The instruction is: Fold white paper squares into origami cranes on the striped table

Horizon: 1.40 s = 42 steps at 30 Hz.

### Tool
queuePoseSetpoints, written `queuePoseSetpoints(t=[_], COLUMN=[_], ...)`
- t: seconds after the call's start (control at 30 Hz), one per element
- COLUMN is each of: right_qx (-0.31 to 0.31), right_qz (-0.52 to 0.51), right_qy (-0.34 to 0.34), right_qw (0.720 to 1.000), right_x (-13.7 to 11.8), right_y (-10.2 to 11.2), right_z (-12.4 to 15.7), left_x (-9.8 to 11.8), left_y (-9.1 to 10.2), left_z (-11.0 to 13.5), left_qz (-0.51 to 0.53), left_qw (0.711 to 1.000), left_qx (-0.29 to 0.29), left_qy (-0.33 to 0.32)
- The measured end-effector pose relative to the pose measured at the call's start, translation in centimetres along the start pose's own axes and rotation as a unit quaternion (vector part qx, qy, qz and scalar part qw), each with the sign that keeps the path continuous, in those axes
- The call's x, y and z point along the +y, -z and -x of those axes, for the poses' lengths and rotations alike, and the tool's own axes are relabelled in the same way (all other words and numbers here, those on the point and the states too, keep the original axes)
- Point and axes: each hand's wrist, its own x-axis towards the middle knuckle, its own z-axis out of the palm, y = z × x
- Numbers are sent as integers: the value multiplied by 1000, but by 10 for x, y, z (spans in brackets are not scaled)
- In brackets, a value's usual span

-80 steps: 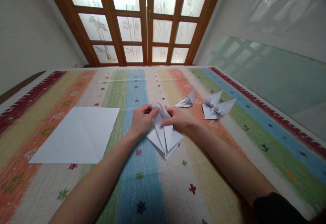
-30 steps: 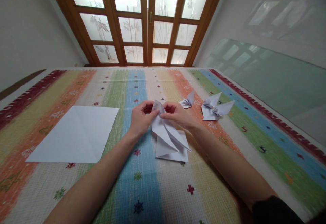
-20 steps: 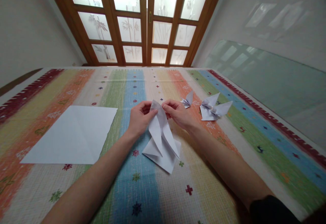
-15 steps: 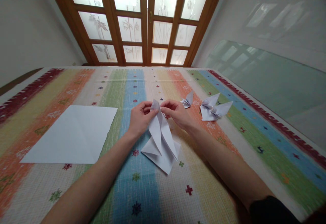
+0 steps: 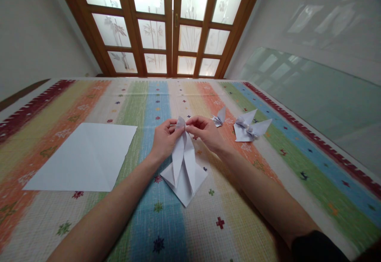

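Between my hands is a folded white paper (image 5: 185, 188), a piece of origami with two long narrow flaps hanging toward me over a diamond-shaped lower part. My left hand (image 5: 165, 137) pinches its far tip, the thumb lying on top. From the other side my right hand (image 5: 205, 132) grips the same far end with thumb and fingertips pressed together. The fingertips partly hide the fold at that tip. The diamond's near corner points toward me, low over the tablecloth.
A flat white paper sheet (image 5: 86, 158) with one torn edge lies on the left. Beyond my right hand sit a small folded paper piece (image 5: 219, 117) and a larger winged origami piece (image 5: 248, 129). The striped tablecloth (image 5: 159, 230) covers the table, with wooden glazed doors (image 5: 171, 27) behind.
The folded paper has turned so its near corner swings left and its flaps point more straight toward me. My right fingers have moved slightly left, closer to my left hand.
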Motion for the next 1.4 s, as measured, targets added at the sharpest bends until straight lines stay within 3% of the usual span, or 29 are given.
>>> queuePoseSetpoints(t=[0.17, 0.3, 0.67, 1.07, 1.23, 1.4], right_qx=[23, 42, 46, 67, 62, 55], right_qz=[-3, -11, -48, 5, -1, -1], right_qy=[21, 16, 4, 18, 23, 11], right_qw=[1000, 999, 998, 998, 998, 998], right_x=[-3, -7, -11, -4, -3, -3], right_y=[-4, -7, -11, -12, -13, -13], right_z=[2, 3, 3, 4, 4, 3], left_x=[-2, -5, -3, -11, -5, -3], left_y=[1, -1, -2, -3, -4, -3], left_z=[1, 2, 4, 6, 3, 2], left_qz=[-86, -87, -74, -97, -79, -49], left_qw=[994, 992, 992, 991, 990, 995], left_qx=[8, -24, -65, 38, 46, 35], left_qy=[-65, -86, -77, -88, -112, -80])
